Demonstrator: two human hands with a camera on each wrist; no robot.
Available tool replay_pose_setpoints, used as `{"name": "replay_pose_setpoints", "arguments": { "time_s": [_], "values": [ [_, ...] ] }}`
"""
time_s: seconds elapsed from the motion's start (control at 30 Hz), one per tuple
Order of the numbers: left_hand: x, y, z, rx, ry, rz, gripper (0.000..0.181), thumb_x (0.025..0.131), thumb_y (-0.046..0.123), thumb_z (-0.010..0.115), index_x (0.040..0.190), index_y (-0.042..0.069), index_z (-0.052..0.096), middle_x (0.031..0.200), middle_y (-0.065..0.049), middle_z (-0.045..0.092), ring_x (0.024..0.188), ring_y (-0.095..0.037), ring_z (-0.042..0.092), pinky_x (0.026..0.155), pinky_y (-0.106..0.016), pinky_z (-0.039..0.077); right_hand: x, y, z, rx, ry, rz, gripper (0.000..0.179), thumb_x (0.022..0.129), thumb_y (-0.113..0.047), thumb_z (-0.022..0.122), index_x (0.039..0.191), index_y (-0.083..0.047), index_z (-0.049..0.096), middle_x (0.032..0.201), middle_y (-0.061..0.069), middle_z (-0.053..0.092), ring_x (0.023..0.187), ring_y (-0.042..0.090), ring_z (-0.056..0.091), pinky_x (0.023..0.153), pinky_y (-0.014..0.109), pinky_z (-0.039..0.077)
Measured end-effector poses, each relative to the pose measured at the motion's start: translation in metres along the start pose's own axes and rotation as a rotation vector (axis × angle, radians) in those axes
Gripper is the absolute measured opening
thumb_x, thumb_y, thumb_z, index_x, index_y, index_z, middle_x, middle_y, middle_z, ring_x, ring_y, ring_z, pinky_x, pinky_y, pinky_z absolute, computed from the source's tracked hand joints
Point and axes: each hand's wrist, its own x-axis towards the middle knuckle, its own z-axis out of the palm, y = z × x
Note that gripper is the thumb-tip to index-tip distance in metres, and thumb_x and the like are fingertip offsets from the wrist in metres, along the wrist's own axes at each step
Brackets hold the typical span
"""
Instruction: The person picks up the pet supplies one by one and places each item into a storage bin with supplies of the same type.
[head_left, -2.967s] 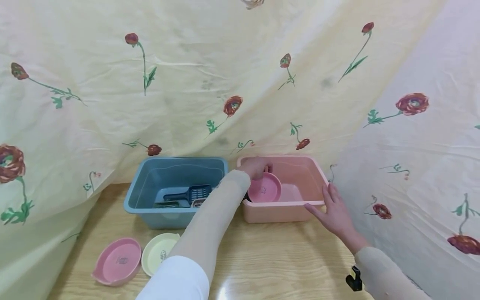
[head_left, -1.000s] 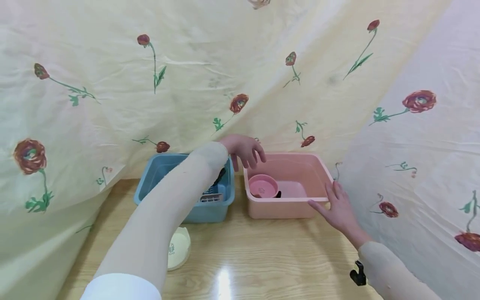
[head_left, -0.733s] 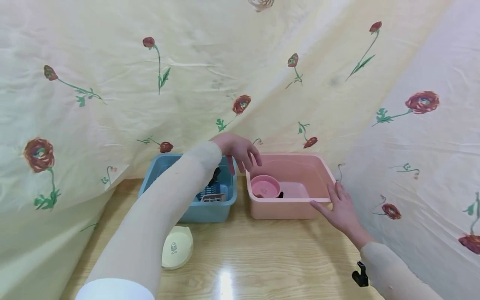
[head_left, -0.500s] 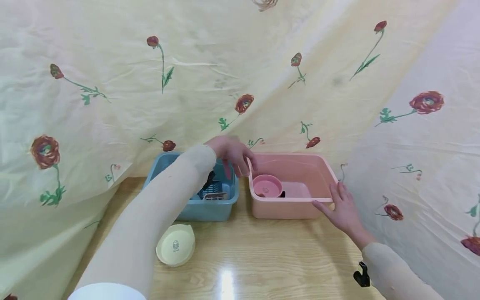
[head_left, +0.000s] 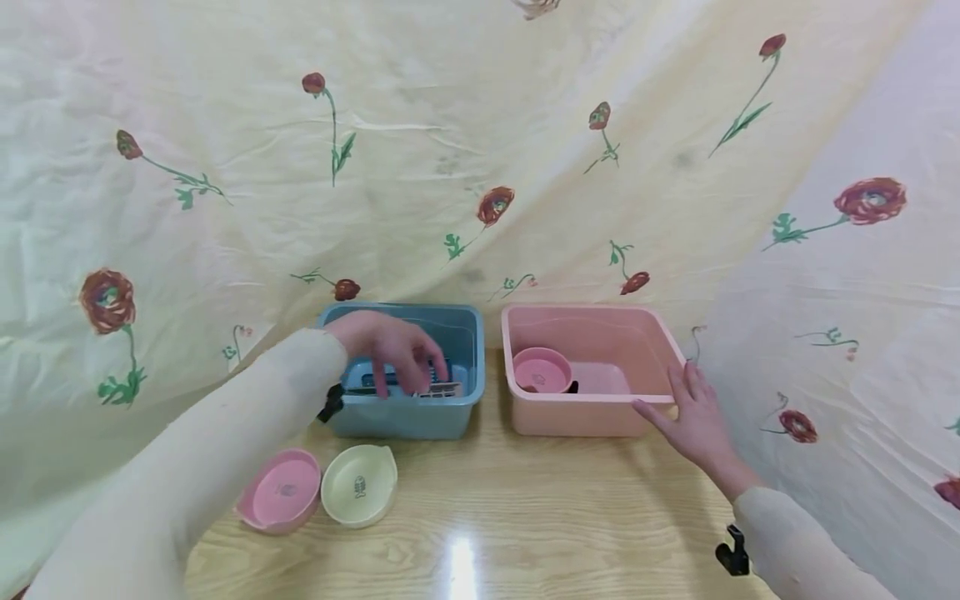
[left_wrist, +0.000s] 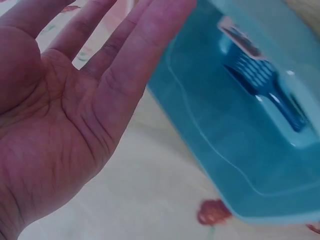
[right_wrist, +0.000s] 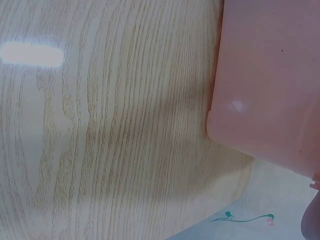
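Pink bin near counter's back edge: risks sliding if pushed by outspread right hand; loose-fingered left hand over blue bin.

Solid colour marks the rectangular blue plastic tub and the rectangular pink plastic tub; red flowers (green-stemmed) pattern the cream fabric backdrop.

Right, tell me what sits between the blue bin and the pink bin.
The head view shows just a bare strip of table between the blue bin and the pink bin.
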Motion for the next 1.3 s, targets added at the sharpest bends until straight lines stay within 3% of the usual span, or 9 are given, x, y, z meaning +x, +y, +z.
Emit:
{"name": "replay_pose_setpoints", "arguments": {
  "time_s": [0.23,0.47,0.73,0.9,1.03,1.3],
  "values": [
    [-0.030,-0.054,0.021,-0.016,0.045,0.004,0.044,0.094,0.011,0.075,0.137,0.015,0.067,0.113,-0.006,0.067,0.102,-0.022,0.066,0.076,-0.044,0.066,0.000,0.002,0.001,-0.011,-0.005,0.005,0.104,0.101,-0.058,0.067,0.167,0.006,0.018,0.171,0.039,0.001,0.159,0.057,0.004,0.120,0.080,0.015],
    [-0.048,-0.096,0.047,-0.101,0.109,-0.028,0.039,0.097,0.012,0.076,0.135,0.015,0.068,0.121,-0.009,0.063,0.105,-0.025,0.066,0.071,-0.046,0.067,-0.002,0.004,0.001,0.002,0.008,0.005,0.104,0.101,-0.057,0.067,0.167,0.006,0.017,0.171,0.039,0.001,0.158,0.059,0.004,0.119,0.081,0.015],
    [-0.048,-0.132,0.074,-0.164,0.195,-0.073,0.037,0.093,0.006,0.075,0.129,0.014,0.070,0.107,-0.010,0.061,0.095,-0.026,0.062,0.067,-0.048,0.067,-0.002,0.006,0.000,-0.009,0.005,0.011,0.105,0.101,-0.057,0.067,0.167,0.006,0.016,0.171,0.039,-0.001,0.159,0.057,0.001,0.120,0.080,0.014],
    [-0.051,-0.149,0.085,-0.186,0.266,-0.049,0.033,0.094,0.009,0.074,0.127,0.011,0.070,0.109,-0.011,0.061,0.096,-0.027,0.063,0.066,-0.048,0.066,-0.002,0.003,0.000,-0.015,-0.005,0.006,0.105,0.101,-0.057,0.066,0.167,0.007,0.016,0.171,0.040,-0.001,0.159,0.057,0.001,0.120,0.080,0.014],
    [-0.052,-0.160,0.092,-0.178,0.330,-0.019,0.033,0.095,0.014,0.078,0.127,0.010,0.070,0.113,-0.011,0.064,0.097,-0.026,0.065,0.063,-0.046,0.066,-0.001,0.000,0.001,-0.010,-0.003,-0.004,0.104,0.101,-0.057,0.066,0.166,0.008,0.017,0.170,0.041,0.000,0.159,0.058,0.002,0.121,0.080,0.013],
    [-0.046,-0.178,0.111,-0.135,0.471,-0.029,0.037,0.095,0.018,0.081,0.128,0.009,0.069,0.114,-0.011,0.065,0.098,-0.026,0.063,0.063,-0.041,0.065,0.001,0.002,0.004,-0.003,0.008,-0.012,0.103,0.101,-0.056,0.066,0.166,0.008,0.018,0.170,0.041,0.000,0.159,0.058,0.002,0.121,0.079,0.012]
  ]
}}
